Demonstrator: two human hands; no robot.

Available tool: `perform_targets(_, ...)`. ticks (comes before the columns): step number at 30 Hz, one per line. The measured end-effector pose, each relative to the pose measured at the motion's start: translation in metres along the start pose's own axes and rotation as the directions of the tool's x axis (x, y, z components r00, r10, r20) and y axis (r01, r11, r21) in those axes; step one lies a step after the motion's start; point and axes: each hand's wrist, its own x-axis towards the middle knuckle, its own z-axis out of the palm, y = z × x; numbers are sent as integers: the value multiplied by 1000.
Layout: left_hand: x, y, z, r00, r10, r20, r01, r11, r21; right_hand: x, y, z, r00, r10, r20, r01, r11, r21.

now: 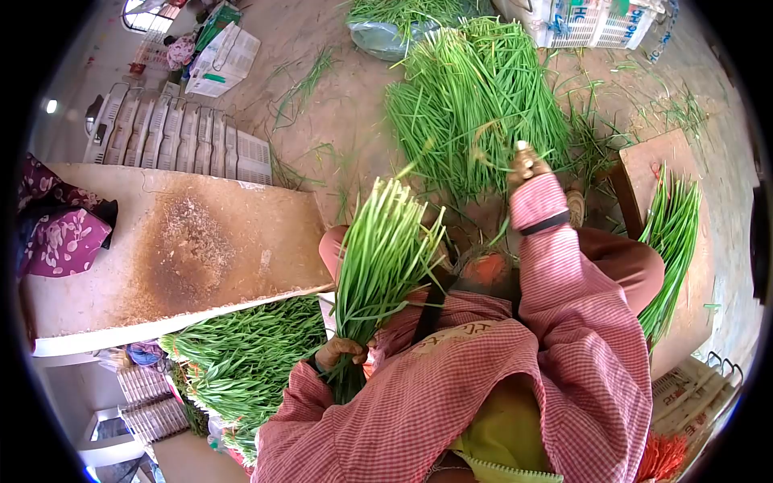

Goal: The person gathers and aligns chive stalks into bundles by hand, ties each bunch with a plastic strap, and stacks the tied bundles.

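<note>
My left hand [340, 352] is closed around a thick bunch of garlic chives [378, 258], gripping it low near my lap. The pale cut ends fan out upward, away from me. Stretched forward, my right hand [525, 164] hovers at the near edge of a big heap of garlic chives [475, 97] on the floor. Its fingers look curled together, with something white on one fingertip. What they hold, if anything, I cannot make out. Small blurred yellowish bits show in front of that hand.
A stained board [282, 233] lies at left, with more chives [250, 362] below it. Another bunch [672, 241] rests on a wooden board [692, 298] at right. Plastic crates [189, 137] stand upper left, a white crate [592, 24] at the top. Orange-red strands [664, 457] lie lower right.
</note>
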Motion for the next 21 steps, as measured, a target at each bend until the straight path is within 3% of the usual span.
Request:
perform_targets(1,3,-3,5,999,13,35,-12,999,-32,8,-23,-22,976,-40,216,35,999,29)
perform_targets(2,7,-3,11,999,11,39,-10,999,-31,-4,-26,2,997,65,-41,-76,925,-371)
perform_targets(3,11,-1,17,998,47,48,-47,999,-17,-25,-22,46,948,55,-315,-262,696,-668)
perform_targets(4,16,0,22,995,82,57,-81,997,-5,-45,9,85,864,153,-480,-460,627,-628)
perform_targets(5,19,-1,23,995,77,61,-76,997,-5,-71,36,80,954,202,-221,-298,596,-745)
perform_targets(6,23,0,24,998,48,40,-49,997,51,-82,50,81,944,303,-131,-168,99,-981)
perform_targets(7,27,1,26,1000,21,15,-22,994,107,-82,80,80,924,309,-225,-129,-302,-945)
perform_targets(8,29,4,46,994,93,52,-99,988,116,-83,109,79,896,313,-317,-42,-650,-759)
perform_targets(9,30,4,52,995,92,47,-97,988,118,-74,113,45,875,354,-331,-269,-213,-939)
perform_targets(10,28,4,56,995,96,22,-97,994,49,-65,117,12,852,394,-344,-464,264,-846)
perform_targets(11,25,2,57,995,100,-5,-100,995,-22,-60,111,-38,919,354,-171,-392,793,-466)
perform_targets(12,22,-1,48,991,123,-45,-121,991,52,-55,94,-19,873,214,-439,-398,832,-386)
perform_targets(14,19,2,52,987,136,-89,-128,988,86,-40,48,-19,864,-17,-503,-140,952,-272)
perform_targets(15,18,5,56,980,149,-129,-133,983,123,-40,27,-41,937,-144,-319,92,980,-174)
perform_targets(17,18,8,64,975,156,-160,-129,978,165,-56,20,25,972,-187,-144,89,856,-509)
perform_targets(18,20,9,67,967,176,-185,-137,969,206,-63,21,53,974,12,-225,-165,718,-676)
perform_targets(19,22,11,72,958,199,-207,-145,957,250,-57,43,45,981,181,73,-85,731,-678)
perform_targets(20,24,15,77,958,192,-213,-104,924,367,-76,60,79,965,254,58,-83,510,-856)
perform_targets(21,28,16,88,958,197,-209,-108,921,373,-80,80,90,941,336,36,-67,290,-955)
